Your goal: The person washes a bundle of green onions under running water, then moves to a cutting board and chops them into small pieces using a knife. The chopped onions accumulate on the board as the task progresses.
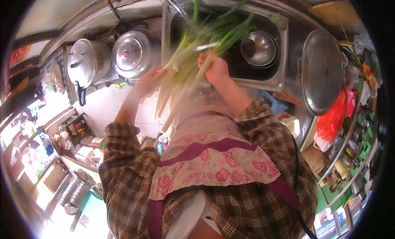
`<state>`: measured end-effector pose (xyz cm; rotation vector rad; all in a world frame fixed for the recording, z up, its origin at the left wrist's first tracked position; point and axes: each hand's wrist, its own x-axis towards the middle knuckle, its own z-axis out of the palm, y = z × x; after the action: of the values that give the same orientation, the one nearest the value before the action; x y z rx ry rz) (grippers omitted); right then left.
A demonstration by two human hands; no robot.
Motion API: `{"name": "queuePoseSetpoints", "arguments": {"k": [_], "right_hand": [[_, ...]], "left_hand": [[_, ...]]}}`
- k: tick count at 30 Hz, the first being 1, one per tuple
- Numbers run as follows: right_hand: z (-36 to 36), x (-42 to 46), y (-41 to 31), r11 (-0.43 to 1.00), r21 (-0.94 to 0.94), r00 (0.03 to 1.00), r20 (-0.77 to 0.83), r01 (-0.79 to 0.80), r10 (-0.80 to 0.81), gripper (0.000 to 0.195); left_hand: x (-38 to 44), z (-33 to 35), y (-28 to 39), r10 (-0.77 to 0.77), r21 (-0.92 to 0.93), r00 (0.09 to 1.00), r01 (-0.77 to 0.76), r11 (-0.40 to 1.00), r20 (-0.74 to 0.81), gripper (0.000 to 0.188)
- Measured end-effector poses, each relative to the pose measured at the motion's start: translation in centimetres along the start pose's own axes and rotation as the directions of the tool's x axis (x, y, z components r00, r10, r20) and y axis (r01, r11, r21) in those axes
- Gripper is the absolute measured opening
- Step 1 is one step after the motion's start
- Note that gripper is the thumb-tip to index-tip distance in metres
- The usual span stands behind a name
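A large bunch of leeks or long green onions (182, 66) lies across the left side of a metal sink (285, 53), green tops over the basin and pale ends reaching past its near edge. My left hand (154, 80) is on the bunch's left side, its fingers partly hidden by the stalks. My right hand (214, 67) is closed around a stalk on the right side, just below a whitish band across the greens. The bunch is partly blurred. A metal faucet spout (177, 6) reaches over the greens. Stacked metal bowls (259, 49) sit in the sink's right part.
Left of the sink stand a pressure cooker (81, 63) and a lidded metal pot (128, 53), with a dark pan (122, 27) behind. A large oval metal lid or tray (322, 72) is at the right, beside a red plastic bag (331, 118). Shelves with goods line the far right.
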<state>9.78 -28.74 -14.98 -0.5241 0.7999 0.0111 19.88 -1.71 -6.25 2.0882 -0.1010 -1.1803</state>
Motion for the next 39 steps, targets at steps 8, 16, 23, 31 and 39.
{"name": "queuePoseSetpoints", "arguments": {"k": [8,16,23,31,39], "right_hand": [[6.4,6.1,-4.5,0.893,0.431,0.992,0.040,-0.126,0.121,0.026],[7.4,9.2,-1.6,0.994,-0.104,0.974,0.227,0.026,-0.002,0.026],[9.5,7.0,-2.9,0.985,-0.131,0.993,-0.041,-0.112,0.108,0.046],[7.5,11.3,-8.8,0.972,0.232,0.987,-0.160,0.025,0.013,0.047],[9.0,5.6,-7.2,0.995,-0.102,0.989,-0.145,0.005,-0.019,0.051]], "left_hand": [[-3.2,0.5,4.9,0.241,0.233,0.969,-0.248,0.940,0.057,0.077],[-5.0,4.9,7.9,0.103,0.698,0.980,0.048,0.715,-0.173,0.094],[-2.6,11.2,4.9,0.385,0.852,0.876,0.055,0.521,-0.292,0.073],[-4.4,7.1,3.8,0.304,0.468,0.945,-0.215,0.857,-0.122,0.048],[-6.2,5.2,1.0,0.465,0.383,0.838,-0.345,0.857,-0.286,0.033]]}}
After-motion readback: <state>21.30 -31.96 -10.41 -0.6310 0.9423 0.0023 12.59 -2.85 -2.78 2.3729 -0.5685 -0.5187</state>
